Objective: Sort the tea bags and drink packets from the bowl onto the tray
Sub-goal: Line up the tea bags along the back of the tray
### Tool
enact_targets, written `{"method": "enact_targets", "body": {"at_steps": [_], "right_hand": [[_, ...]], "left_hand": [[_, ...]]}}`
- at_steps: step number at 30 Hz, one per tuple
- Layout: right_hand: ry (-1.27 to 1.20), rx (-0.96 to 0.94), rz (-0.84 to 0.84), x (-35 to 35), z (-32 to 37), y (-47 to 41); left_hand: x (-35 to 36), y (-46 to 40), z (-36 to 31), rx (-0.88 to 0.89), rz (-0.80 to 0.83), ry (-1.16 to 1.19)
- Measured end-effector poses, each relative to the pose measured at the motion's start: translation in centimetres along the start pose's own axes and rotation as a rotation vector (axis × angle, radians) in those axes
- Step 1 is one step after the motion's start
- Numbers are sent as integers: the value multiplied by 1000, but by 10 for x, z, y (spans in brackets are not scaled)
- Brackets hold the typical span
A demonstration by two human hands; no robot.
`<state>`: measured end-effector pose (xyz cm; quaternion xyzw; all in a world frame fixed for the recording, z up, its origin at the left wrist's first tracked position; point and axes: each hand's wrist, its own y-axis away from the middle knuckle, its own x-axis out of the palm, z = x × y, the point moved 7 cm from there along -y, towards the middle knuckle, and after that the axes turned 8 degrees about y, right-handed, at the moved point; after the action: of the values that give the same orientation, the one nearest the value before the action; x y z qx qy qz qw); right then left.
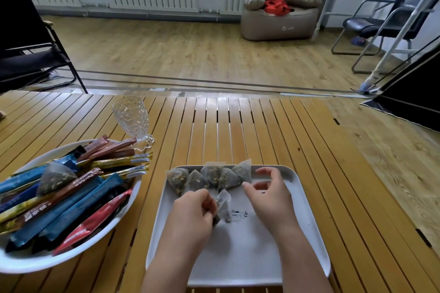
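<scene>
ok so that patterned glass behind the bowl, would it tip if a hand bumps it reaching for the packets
Probably yes. The glass looks tall, standing on a narrower foot, so a knock near its rim would likely topple it. It appears empty, so little weight steadies it. It stands right behind the bowl, beside the packets' ends, and would probably chip or break.

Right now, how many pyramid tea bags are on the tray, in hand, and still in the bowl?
Row at the tray's far edge: 5 tea bags
Held by the left hand over the tray: 1 tea bag
On the packets in the bowl: 1 tea bag
Total visible: 7
The right hand holds none.
</scene>
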<state>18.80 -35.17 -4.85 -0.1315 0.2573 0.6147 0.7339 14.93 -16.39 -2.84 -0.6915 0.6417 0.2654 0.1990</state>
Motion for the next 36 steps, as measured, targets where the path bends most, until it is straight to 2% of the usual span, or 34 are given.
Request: {"method": "enact_targets", "body": {"at_steps": [3, 5, 8, 12, 14, 20, 23, 25, 28, 30, 33, 36], "right_hand": [[-5, -117, 356, 16, 9, 25], [34, -168, 412, 19, 10, 31], [-86, -142, 216, 2, 6, 14], [-75, -30, -248, -34, -14, -6], [-70, -8, -337, -35, -16, -12], [-7, 45, -207, -8, -15, -19], [19, 7, -237, -18, -9, -11], [124, -90, -226, -24, 1, -3], [197, -276, 16, -8, 19, 13], [199, -297, 125, 4, 22, 19], [84, -252, 106, 0, 23, 16], [16, -204, -142, -31, 16, 8]], "left_hand": [[4, -5, -8, 66, -12, 133], [9, -8, -11, 69, -3, 205], [8, -8, -12, 50, -42, 298], [-4, -9, -9, 67, -100, 307], [-6, -9, -8, 70, -98, 271], [-5, -6, -16, 120, -108, 215], [-2, -6, -15, 124, -91, 231], [0, -8, -14, 126, -76, 264], [4, -10, -17, 131, -61, 359], [8, -11, -22, 129, -36, 490], [10, -11, -27, 109, -48, 595], [-17, -9, -14, 61, -369, 367]]}}
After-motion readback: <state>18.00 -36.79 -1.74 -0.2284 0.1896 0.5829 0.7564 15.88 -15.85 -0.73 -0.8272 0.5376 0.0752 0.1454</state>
